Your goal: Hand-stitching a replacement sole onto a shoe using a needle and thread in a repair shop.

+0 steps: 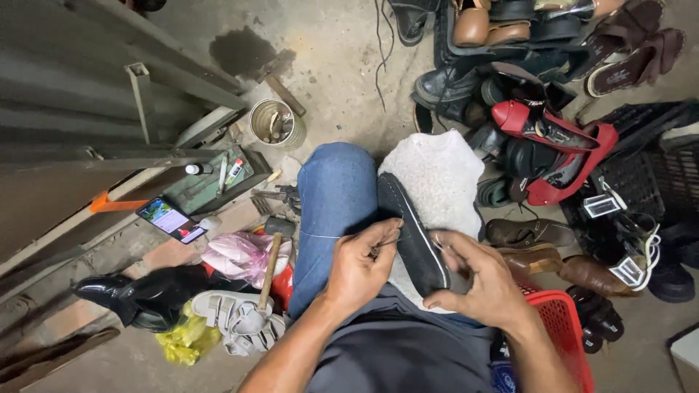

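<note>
A black shoe with a white edge [409,227] lies sole-side out on a white fleecy cloth [437,175] over my lap. My left hand [360,263] pinches a thin metal needle or awl against the shoe's rim, and a pale thread [320,236] runs left from it across my blue-jeaned knee [336,196]. My right hand [477,278] grips the shoe's near end from the right side, fingers curled around the sole.
A heap of shoes, with a red pair [553,138], fills the upper right. A red basket [564,331] sits by my right elbow. On the left: a hammer [271,263], pink bag [244,255], white sandals [240,320], phone [171,220], tin can [277,124], green toolbox [215,182].
</note>
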